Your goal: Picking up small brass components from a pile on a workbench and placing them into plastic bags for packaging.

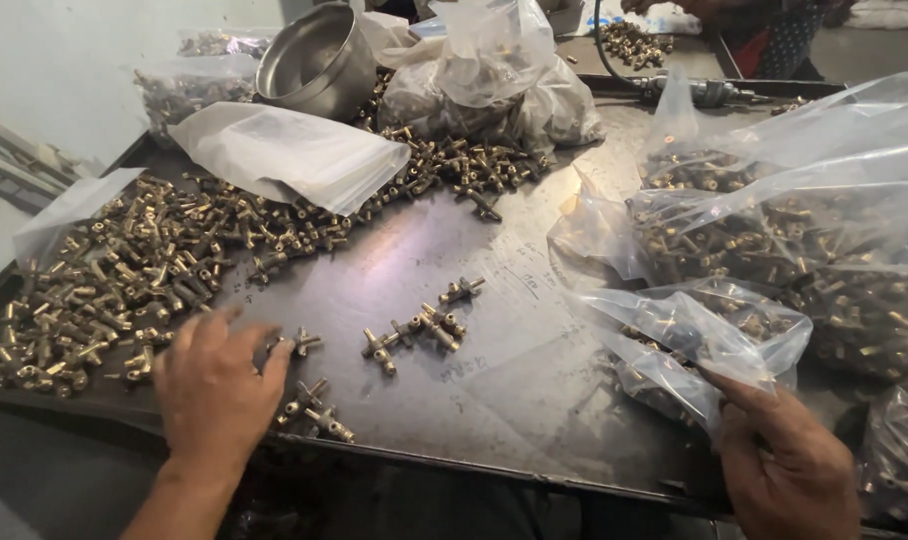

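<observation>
left hand (214, 385) spread over brass fittings (314, 410)

Right hand (789, 465): wrist cut off by bottom edge, fingertips hidden behind the clear bag (689, 345) it grips. Left hand (214, 385) covers some brass fittings (314, 405) just beside it, fingers motion-blurred. Far right of right hand, dark bag (899, 450) runs off frame. Far above, another person's hand (674, 8) clipped by top edge.
</observation>
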